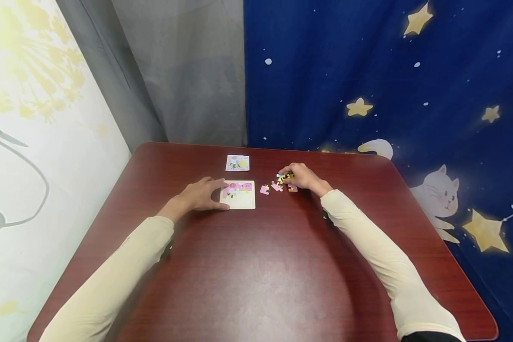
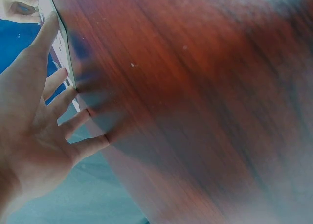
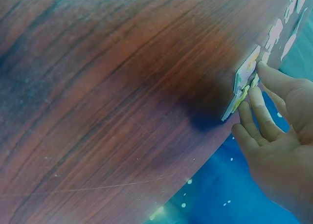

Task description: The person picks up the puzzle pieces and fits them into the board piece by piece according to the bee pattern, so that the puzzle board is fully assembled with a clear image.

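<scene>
A square puzzle tray (image 1: 241,202) lies on the table, its upper part filled with pink picture pieces and its lower part bare and pale. My left hand (image 1: 203,194) rests at its left side, fingers spread, with the thumb on the near corner and the index finger at the far corner. In the left wrist view the thumb lies along the tray edge (image 2: 66,50). To the right of the tray, my right hand (image 1: 301,176) pinches a yellow puzzle piece (image 3: 254,80) between thumb and fingers, among other pieces. Loose pink pieces (image 1: 265,189) lie between tray and hand.
A small picture card (image 1: 237,163) with a bee lies beyond the tray. The dark red table (image 1: 256,266) has rounded corners. Behind it hang a grey curtain (image 1: 188,71) and a blue star-patterned curtain (image 1: 308,80); a white patterned wall (image 1: 47,156) stands at left.
</scene>
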`<state>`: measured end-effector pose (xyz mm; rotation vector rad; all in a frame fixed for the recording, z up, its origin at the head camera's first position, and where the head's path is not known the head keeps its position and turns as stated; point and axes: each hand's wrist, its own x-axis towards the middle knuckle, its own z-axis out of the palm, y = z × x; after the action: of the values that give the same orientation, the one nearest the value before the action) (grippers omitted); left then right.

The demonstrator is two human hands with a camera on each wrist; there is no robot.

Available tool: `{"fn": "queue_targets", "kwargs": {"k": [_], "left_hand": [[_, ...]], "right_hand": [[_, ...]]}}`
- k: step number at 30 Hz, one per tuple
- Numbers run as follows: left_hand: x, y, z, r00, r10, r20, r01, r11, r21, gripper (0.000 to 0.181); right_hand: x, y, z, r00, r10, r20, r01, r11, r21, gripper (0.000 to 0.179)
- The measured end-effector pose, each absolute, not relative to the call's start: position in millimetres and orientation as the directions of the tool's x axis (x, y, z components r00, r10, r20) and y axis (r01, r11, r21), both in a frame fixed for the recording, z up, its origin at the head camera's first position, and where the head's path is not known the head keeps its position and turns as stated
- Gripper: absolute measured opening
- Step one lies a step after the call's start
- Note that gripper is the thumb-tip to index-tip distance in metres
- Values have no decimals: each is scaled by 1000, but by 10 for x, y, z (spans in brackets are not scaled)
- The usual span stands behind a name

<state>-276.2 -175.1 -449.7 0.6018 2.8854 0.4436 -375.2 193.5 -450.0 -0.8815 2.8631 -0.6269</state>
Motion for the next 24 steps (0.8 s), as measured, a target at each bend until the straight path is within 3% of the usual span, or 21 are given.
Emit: {"fn": "queue_targets", "kwargs": {"k": [24], "left_hand": [[-2759, -1745, -4508, -906, 412, -98, 362, 873, 327, 91]], "right_hand": [[-3686, 1927, -4490, -833, -553, 18, -528, 785, -324, 39]]}}
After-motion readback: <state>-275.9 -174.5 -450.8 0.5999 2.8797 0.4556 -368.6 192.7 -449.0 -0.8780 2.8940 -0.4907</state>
